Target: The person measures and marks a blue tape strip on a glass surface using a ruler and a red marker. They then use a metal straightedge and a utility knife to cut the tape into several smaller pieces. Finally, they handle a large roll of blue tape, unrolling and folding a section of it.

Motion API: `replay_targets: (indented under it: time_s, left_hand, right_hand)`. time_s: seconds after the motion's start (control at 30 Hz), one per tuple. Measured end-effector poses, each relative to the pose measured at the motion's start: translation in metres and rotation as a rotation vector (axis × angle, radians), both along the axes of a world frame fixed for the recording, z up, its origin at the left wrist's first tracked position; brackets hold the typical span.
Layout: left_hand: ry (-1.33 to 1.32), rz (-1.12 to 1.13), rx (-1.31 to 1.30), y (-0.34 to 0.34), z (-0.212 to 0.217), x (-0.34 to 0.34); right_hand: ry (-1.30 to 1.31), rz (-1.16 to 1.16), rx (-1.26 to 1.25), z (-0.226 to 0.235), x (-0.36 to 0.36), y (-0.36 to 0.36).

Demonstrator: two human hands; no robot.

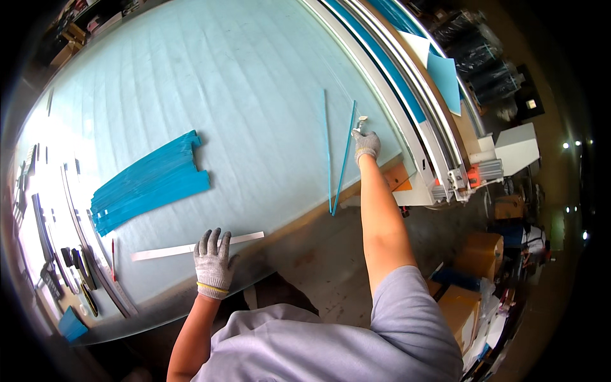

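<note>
My left hand (214, 262), in a grey knit glove, lies with fingers stretched out over a narrow white strip (248, 237) near the table's front edge. Further right, my gloved right hand (366, 144) reaches out with its fingers closed at a small white piece (362, 119), whose kind I cannot make out. Just left of it are two thin blue strips, one nearly straight (328, 153) and one slanting (344, 159); their near ends meet past the table's edge. A stack of wide blue strips (149, 181) rests on the table at the left.
The large pale table (254, 95) has a metal rail (407, 89) along its right side. Knives and other tools (79, 274) lie at the left, close to a red pen (114, 261). Cardboard boxes (477, 254) stand on the floor to the right.
</note>
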State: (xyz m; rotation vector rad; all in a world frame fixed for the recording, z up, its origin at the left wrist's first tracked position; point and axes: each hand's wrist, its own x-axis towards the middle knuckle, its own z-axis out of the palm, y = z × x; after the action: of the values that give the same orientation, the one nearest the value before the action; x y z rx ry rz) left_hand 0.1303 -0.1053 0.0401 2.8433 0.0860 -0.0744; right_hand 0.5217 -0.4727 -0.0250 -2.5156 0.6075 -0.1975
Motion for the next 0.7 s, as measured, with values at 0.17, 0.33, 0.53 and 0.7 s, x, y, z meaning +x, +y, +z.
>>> replay_targets:
  time_s: [0.17,0.33,0.53,0.7]
  left_hand:
    - [-0.059,0.006,-0.122,-0.011,0.016,0.019]
    - [-0.066,0.037,-0.38,-0.017,0.025,0.029]
    - [0.052,0.054,-0.993,-0.039,0.04,0.032]
    - [0.119,0.018,-0.86,-0.029,0.037,-0.006]
  right_hand:
    - [-0.098,-0.07,0.217,-0.011,0.008,-0.026]
    - [-0.197,0.192,0.823,0.045,-0.111,0.041]
    - [0.104,0.38,1.212,0.1,-0.318,0.144]
    - [0.101,0.661,0.809,0.073,-0.383,0.167]
